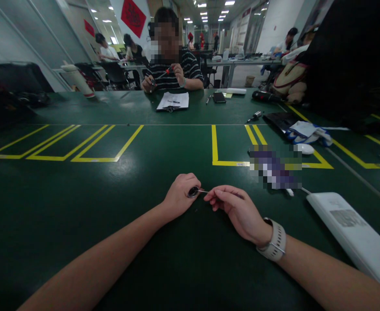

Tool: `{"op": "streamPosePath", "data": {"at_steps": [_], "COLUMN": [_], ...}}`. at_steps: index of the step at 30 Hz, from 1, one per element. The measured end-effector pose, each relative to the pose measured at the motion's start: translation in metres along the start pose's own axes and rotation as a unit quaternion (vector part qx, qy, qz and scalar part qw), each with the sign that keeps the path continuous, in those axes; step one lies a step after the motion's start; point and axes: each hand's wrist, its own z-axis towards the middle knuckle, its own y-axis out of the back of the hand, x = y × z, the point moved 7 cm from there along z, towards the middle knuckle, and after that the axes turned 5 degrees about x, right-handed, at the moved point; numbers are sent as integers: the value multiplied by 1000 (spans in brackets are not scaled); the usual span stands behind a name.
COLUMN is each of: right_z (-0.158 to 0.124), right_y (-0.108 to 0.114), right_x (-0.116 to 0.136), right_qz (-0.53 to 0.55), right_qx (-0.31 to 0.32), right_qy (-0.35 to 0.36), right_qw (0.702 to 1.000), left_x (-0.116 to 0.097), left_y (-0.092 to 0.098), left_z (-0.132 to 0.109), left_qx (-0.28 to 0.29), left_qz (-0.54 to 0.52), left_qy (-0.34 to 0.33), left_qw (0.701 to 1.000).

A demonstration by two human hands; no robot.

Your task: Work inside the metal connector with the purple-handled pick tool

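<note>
My left hand (177, 198) is closed around a small round part (193, 192) with a shiny metal rim and a dark middle, held low over the green table. My right hand (237, 211), with a pale watch strap at the wrist, pinches a thin metal rod (203, 191). The rod's far end reaches the rim of the round part; whether it goes inside cannot be made out. Most of the rod's other end is hidden by my fingers, so its exact kind does not show.
A white power bank-like device (335, 216) with a cable lies at the right, near a blurred phone-shaped item (274, 168). Beyond are a white mouse (305, 149), gloves (308, 131) and a clipboard (173, 101). Across the table (79, 194) a person handles a red-handled tool (168, 70).
</note>
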Motion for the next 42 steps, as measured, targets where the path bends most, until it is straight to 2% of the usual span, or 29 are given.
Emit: {"op": "streamPosePath", "data": {"at_steps": [6, 10, 20, 27, 31, 36, 42], "right_z": [-2, -3, -4, -4, -6, -10, -16], "right_y": [0, 6, 10, 12, 9, -7, -21], "right_x": [7, 11, 11, 7, 11, 21, 27], "right_qz": [-73, -79, -92, -138, -151, -246, -345], "right_qx": [3, -29, -47, -36, -23, 29, 38], "right_qy": [27, 42, 60, 61, 92, 122, 177], "right_qw": [997, 996, 993, 988, 984, 961, 921], "left_x": [-5, -5, -2, 0, 1, 2, 0], "left_y": [0, 1, 2, 3, 2, 0, 0], "left_z": [-1, 0, 1, 1, 1, 1, 0], "left_qx": [8, 10, 8, 1, 1, 2, -1], "left_qz": [41, 38, 29, 28, 22, 22, 29], "left_qy": [-8, 2, 20, 34, 40, 28, 20], "left_qw": [999, 999, 999, 999, 999, 999, 999]}}
